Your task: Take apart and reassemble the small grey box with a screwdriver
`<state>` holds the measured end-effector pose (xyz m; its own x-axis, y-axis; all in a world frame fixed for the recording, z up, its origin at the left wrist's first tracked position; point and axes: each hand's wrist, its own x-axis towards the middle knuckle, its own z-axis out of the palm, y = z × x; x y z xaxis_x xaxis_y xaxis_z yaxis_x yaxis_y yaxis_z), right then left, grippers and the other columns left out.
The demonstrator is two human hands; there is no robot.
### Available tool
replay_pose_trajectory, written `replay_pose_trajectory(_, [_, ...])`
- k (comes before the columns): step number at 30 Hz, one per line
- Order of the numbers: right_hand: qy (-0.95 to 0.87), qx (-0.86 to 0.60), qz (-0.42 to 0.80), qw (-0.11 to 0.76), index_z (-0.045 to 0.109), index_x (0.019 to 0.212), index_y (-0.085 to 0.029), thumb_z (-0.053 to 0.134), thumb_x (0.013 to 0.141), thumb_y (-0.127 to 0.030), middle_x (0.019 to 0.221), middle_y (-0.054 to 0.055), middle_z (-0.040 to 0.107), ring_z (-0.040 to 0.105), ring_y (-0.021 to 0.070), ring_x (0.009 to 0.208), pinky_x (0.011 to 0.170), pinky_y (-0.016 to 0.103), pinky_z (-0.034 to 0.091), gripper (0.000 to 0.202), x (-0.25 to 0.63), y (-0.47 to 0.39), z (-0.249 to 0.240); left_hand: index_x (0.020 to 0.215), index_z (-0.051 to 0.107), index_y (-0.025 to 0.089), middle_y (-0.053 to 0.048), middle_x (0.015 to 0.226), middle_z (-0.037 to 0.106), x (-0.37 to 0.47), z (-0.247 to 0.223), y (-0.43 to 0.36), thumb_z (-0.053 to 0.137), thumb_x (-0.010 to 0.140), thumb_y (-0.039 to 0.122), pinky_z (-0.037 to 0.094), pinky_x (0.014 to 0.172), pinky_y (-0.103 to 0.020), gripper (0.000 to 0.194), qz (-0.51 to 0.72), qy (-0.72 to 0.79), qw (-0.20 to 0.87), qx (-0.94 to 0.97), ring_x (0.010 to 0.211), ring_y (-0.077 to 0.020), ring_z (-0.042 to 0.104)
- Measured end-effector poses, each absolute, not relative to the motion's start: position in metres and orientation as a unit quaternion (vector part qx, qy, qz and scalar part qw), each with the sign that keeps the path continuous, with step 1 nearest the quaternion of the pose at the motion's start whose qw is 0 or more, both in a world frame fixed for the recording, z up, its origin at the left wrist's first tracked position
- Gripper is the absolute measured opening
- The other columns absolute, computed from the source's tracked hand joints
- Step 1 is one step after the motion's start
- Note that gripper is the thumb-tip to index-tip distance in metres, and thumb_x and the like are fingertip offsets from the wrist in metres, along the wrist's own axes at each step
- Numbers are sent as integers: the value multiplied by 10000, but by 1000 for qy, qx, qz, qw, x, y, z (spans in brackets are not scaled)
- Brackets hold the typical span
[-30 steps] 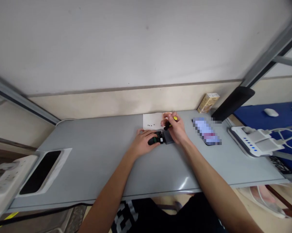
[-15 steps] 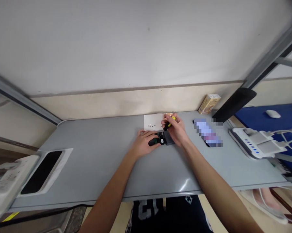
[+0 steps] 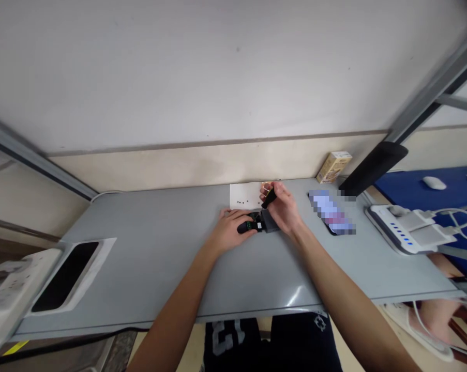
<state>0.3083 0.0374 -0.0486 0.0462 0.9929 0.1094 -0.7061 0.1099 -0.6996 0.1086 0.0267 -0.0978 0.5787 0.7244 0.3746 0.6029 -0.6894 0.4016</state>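
My left hand (image 3: 230,230) is wrapped round the left part of a small black device (image 3: 258,226) with a green circuit board, which lies on the grey table. A dark grey block (image 3: 270,222) adjoins the device on its right. In my right hand (image 3: 284,207) is a black screwdriver handle (image 3: 269,198), tilted with its lower end over the device. Behind both hands lies a white sheet (image 3: 239,194) with several tiny dark screws on it.
A blurred-screen phone (image 3: 332,213) lies right of my right hand. Farther right are a power strip (image 3: 396,230), a small carton (image 3: 334,166) and a black cylinder (image 3: 375,168). At the left are a black phone (image 3: 66,276) and a white socket box (image 3: 29,279). Another person's leg (image 3: 437,318) shows lower right.
The fingers of my right hand have shifted round the screwdriver handle, and its yellow part no longer shows. My left hand stays on the device. More of the other person's leg shows.
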Motion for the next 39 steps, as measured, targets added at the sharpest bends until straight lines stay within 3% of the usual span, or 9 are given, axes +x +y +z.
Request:
replay_pose_trajectory(6, [-382,-293,542,689,452,773,-245,743,853,-558,610,-79,373,330,80,465,448,237,305,435,304,40,-54,1080,709,278,-33,1340,701,108,-96,26,732,915,426,351,1073,-476,223,263,379,121,879,1202,-260,652])
replay_pose_trajectory(10, [-369,-252,602,662,626,943,-251,568,926,-656,695,-33,466,472,110,582,572,265,449,409,305,39,-48,1082,709,274,-34,1339,700,108,-96,26,733,916,420,346,1083,-480,222,261,380,122,879,1211,-260,648])
replay_pose_trajectory(15, [-360,-260,593,672,563,842,-243,829,774,-514,986,6,654,664,147,831,749,301,537,385,310,38,-50,1087,710,273,-48,1354,692,108,-96,26,718,927,421,358,1076,-486,218,258,377,115,882,1219,-268,646])
replay_pose_trajectory(17, [-392,-293,563,666,477,808,-245,833,772,-515,864,-16,662,638,133,664,636,291,499,449,310,38,-52,1089,709,276,-44,1355,692,108,-97,27,720,927,422,358,1074,-484,219,255,376,112,884,1222,-264,645])
replay_pose_trajectory(21, [-439,-334,502,666,418,787,-254,740,847,-578,587,-83,452,442,99,472,507,258,371,461,307,37,-51,1104,701,282,-32,1360,689,108,-96,26,718,931,427,339,1084,-484,226,256,374,107,885,1225,-254,643])
replay_pose_trajectory(25, [-416,-281,569,652,608,975,-264,527,929,-690,710,-31,494,499,128,595,611,290,462,436,306,36,-44,1109,704,286,-29,1367,685,108,-95,26,704,940,437,342,1077,-479,226,251,373,106,887,1235,-254,638])
replay_pose_trajectory(30, [-389,-268,588,656,592,847,-240,787,807,-517,956,5,622,646,143,838,756,285,523,341,309,35,-45,1097,714,281,-38,1375,681,108,-96,26,716,929,436,337,1084,-482,228,248,379,101,886,1230,-259,640])
replay_pose_trajectory(35, [-394,-324,515,689,407,773,-250,787,807,-559,629,-82,452,409,85,482,488,245,360,491,304,39,-54,1119,718,286,-36,1368,683,108,-94,25,700,940,432,334,1088,-479,231,235,378,103,889,1216,-252,642])
replay_pose_trajectory(39, [-399,-307,520,690,581,948,-271,584,904,-688,684,-51,477,484,110,582,583,264,441,420,301,40,-53,1118,715,284,-44,1369,681,108,-93,25,687,949,432,334,1085,-484,226,233,378,104,890,1215,-257,639])
